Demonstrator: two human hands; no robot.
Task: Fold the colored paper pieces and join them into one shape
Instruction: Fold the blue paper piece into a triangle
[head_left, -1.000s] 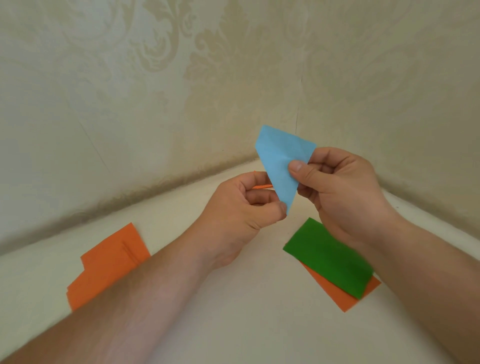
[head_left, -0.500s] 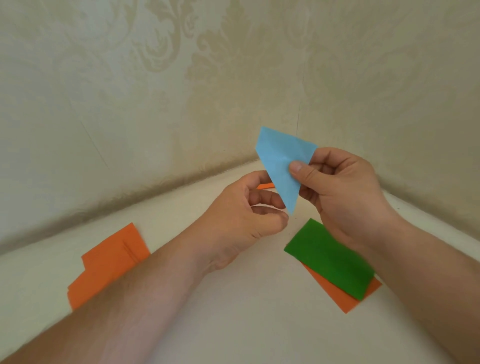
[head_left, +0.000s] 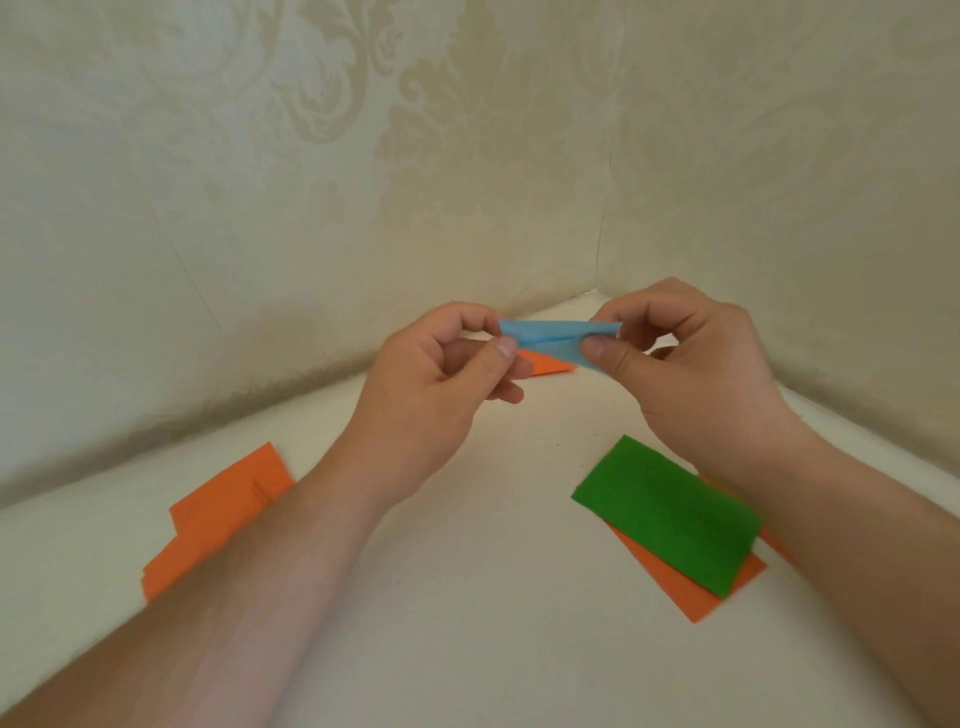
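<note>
1. Since one second ago, the blue paper (head_left: 550, 340) has turned from standing up on its tip to lying almost flat, and now both hands carry it by its two ends; before, the right hand carried most of it.
2. At this moment the blue paper is a narrow folded piece, held in the air above the white desk (head_left: 493, 597), in front of the corner of the patterned wall (head_left: 467, 156).
3. Left hand (head_left: 436, 395): the thumb and the first finger are pinching the left end of the blue paper. Its other fingers (head_left: 506, 387) are curled under this end.
4. Right hand (head_left: 691, 374): the thumb is pressed on the front of the right end, and the first finger comes over from behind, so this end is pinched too. The other fingers are curled behind; I cannot tell if they touch the paper.
5. Just below the blue paper, a small orange piece (head_left: 548, 362) lies on the desk, partly hidden by the left hand.
6. Below and to the right of the blue paper, a green rectangle (head_left: 670, 514) lies flat on the desk, on top of an orange sheet (head_left: 691, 587) which sticks out at its lower edge. The right forearm passes over their right side.
7. Below and far to the left of the blue paper, some more orange sheets (head_left: 218, 519) lie in a loose pile, partly under the left forearm.
</note>
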